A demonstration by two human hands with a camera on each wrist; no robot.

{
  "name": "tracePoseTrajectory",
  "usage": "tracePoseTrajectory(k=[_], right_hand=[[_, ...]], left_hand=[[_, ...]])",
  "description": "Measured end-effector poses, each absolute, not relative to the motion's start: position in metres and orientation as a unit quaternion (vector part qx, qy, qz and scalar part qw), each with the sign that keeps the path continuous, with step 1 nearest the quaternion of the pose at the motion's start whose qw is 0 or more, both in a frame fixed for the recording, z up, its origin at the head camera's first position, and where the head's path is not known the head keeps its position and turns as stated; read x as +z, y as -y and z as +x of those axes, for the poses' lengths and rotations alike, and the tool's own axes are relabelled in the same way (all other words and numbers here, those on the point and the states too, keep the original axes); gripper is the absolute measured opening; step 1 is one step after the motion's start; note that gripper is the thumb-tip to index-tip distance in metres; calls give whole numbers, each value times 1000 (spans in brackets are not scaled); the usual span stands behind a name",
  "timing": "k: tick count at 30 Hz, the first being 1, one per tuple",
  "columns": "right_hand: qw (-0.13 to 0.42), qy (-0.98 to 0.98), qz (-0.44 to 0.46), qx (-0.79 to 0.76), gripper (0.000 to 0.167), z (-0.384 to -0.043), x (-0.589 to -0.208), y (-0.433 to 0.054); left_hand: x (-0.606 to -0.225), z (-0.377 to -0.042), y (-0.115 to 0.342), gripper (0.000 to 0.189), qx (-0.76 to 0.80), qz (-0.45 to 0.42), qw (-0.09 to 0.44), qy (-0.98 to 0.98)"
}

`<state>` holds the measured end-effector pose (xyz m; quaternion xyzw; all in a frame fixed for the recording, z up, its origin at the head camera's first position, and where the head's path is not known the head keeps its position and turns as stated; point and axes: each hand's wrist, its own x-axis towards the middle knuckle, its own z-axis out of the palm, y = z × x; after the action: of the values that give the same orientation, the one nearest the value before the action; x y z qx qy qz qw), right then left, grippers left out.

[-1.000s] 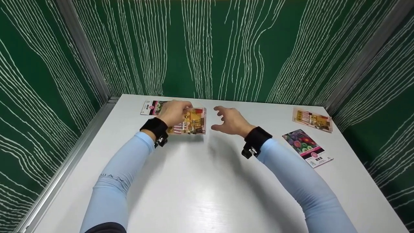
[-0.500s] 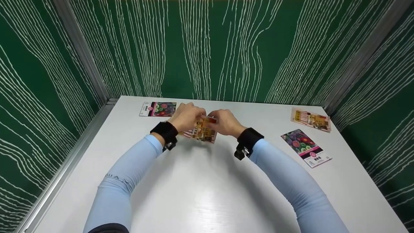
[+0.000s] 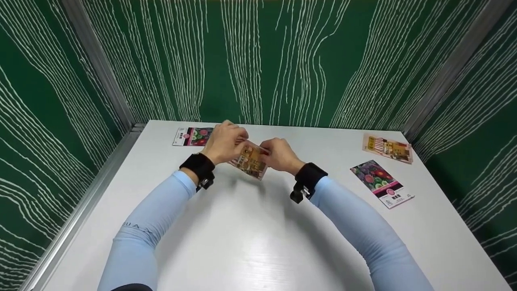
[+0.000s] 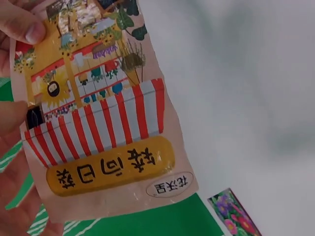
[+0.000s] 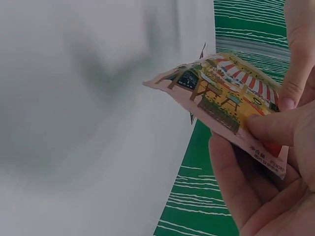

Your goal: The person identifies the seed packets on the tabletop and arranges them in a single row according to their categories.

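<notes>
An orange and pink seed packet (image 3: 252, 159) with a striped awning, a sunflower and printed characters is held tilted above the white table (image 3: 242, 242). My left hand (image 3: 225, 142) grips its left side, thumb on the printed face and fingers behind, as the left wrist view shows. On the opposite side my right hand (image 3: 282, 155) pinches the packet's edge, its thumb (image 5: 275, 128) on the front and fingers curled underneath. Behind my left hand lies a flower-picture seed packet (image 3: 194, 136), partly covered by that hand.
At the right, another flower-picture packet (image 3: 381, 184) lies slanted on the table. Beyond it, near the back right corner, rests a second orange and pink packet (image 3: 387, 148). Green walls (image 3: 282, 60) with white streaks enclose the table at the back and sides.
My right hand has come in from the right and taken hold of the orange packet's edge. The packet has shifted slightly right and tilted. The packets on the table stay put.
</notes>
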<state>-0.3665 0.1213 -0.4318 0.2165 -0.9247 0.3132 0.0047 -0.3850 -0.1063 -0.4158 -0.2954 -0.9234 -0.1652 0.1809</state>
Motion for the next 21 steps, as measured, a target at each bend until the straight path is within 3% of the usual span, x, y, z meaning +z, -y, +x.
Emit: tracePoseTrajectory(k=[6, 10, 17, 21], right_hand=[[0, 917, 195, 348, 13, -365, -431, -120], [7, 910, 170, 377, 15, -365, -431, -119], [-7, 863, 117, 492, 14, -362, -433, -117], [-17, 840, 90, 535, 15, -359, -431, -115]], left_hand=[[-418, -385, 121, 26, -199, -238, 222, 924], [-423, -384, 128, 41, -238, -180, 218, 929], [-432, -378, 133, 79, -310, -98, 117, 939], [-432, -374, 133, 86, -406, -67, 32, 911]])
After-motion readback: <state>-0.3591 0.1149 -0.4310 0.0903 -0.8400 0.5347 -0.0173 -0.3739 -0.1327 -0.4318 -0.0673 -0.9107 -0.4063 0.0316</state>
